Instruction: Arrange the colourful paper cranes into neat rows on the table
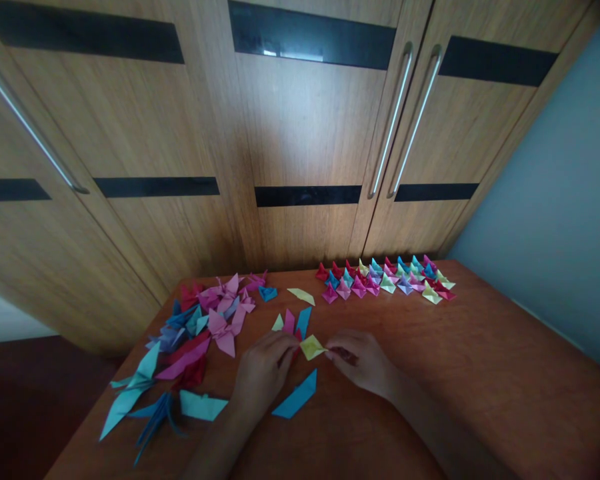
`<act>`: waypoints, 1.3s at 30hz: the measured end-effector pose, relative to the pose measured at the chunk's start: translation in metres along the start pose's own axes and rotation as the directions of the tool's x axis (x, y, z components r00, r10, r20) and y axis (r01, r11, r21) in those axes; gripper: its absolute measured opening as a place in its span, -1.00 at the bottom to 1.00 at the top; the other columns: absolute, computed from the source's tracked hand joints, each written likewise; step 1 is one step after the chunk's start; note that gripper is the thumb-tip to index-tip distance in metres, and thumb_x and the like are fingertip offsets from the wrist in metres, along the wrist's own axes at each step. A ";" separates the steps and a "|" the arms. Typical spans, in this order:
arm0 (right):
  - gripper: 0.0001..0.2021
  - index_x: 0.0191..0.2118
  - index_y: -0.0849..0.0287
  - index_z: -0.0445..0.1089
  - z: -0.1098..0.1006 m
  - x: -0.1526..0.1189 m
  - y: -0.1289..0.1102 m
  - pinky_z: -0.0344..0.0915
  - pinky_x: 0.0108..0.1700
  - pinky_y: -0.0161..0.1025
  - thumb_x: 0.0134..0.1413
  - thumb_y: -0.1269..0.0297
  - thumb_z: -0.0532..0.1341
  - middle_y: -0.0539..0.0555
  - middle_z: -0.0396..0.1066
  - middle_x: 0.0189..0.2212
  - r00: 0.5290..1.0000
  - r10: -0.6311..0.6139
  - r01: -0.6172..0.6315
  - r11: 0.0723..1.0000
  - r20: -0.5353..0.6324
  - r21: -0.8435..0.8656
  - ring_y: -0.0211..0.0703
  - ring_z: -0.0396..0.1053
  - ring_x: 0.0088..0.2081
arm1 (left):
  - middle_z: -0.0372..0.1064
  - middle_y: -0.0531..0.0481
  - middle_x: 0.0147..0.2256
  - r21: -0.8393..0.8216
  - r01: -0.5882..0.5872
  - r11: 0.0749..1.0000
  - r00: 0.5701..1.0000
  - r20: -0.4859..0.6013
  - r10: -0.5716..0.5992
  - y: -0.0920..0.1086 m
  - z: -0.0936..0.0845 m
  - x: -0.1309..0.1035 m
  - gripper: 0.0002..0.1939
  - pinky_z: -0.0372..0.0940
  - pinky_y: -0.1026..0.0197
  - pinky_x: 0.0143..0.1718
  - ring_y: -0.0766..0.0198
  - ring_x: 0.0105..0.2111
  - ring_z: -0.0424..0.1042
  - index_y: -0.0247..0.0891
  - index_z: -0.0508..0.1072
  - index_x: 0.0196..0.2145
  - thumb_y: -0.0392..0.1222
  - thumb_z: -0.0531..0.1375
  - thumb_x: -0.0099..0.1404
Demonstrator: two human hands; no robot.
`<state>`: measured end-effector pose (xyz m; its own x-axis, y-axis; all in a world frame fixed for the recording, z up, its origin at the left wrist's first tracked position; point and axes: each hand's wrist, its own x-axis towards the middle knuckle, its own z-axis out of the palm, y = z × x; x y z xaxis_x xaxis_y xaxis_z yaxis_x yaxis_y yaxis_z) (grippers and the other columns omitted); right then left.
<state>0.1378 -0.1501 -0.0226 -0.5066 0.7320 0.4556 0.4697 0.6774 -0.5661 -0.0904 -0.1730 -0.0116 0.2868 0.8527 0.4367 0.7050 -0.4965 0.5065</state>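
Observation:
A small yellow folded paper (312, 347) is held between my two hands, above the brown table. My left hand (266, 367) pinches its left corner between thumb and fingers. At its right tip, my right hand (360, 360) pinches with thumb and fingertips. Just behind my left hand lie a magenta paper piece (289, 321), a blue strip (304, 322) and a pale yellow point (278, 323); a red bit shows beside the left fingertips. A blue folded strip (296, 396) lies in front, between my forearms.
Folded paper shapes in pink, red, blue and teal pile up at the left, with a pink one (223, 331) among them. Rows of small folded pieces (359, 287) stand at the back right. Behind the table (480, 373) rises a wooden cabinet (305, 127).

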 end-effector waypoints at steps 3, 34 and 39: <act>-0.84 -0.29 0.12 0.45 0.003 -0.001 0.001 0.21 -0.44 -0.40 0.17 0.29 0.11 0.01 0.43 -0.46 0.999 0.017 -0.016 1.000 -0.033 0.014 -0.32 0.31 -0.50 | 0.48 0.03 -0.30 0.003 -0.004 1.000 1.000 0.003 0.004 0.001 0.001 0.000 -0.85 0.34 0.21 -0.18 0.26 -0.27 0.46 -0.17 0.46 -0.31 -0.35 0.11 0.28; -0.66 -0.16 0.06 0.48 -0.114 -0.049 0.132 0.33 -0.30 -0.08 0.06 0.08 0.07 0.26 0.47 -0.32 0.262 0.766 -0.956 0.125 -0.586 -0.265 0.13 0.44 -0.26 | 0.48 0.00 -0.22 0.059 -0.010 0.998 0.999 0.036 0.008 0.000 -0.008 0.001 -0.80 0.35 0.19 -0.14 0.24 -0.21 0.46 -0.15 0.46 -0.23 -0.33 0.07 0.27; -0.67 -0.17 0.05 0.47 -0.113 -0.051 0.135 0.33 -0.29 -0.03 0.05 0.07 0.07 0.27 0.46 -0.29 0.252 0.783 -0.958 0.118 -0.569 -0.262 0.17 0.44 -0.24 | 0.47 -0.01 -0.22 0.066 0.000 0.998 0.999 0.049 -0.003 0.000 -0.007 0.000 -0.80 0.34 0.17 -0.14 0.22 -0.21 0.46 -0.16 0.45 -0.23 -0.32 0.06 0.28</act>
<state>0.3084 -0.0875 -0.0444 0.6515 0.7560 0.0626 0.7299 -0.6023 -0.3232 -0.0948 -0.1743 -0.0064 0.3162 0.8611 0.3981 0.7463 -0.4849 0.4561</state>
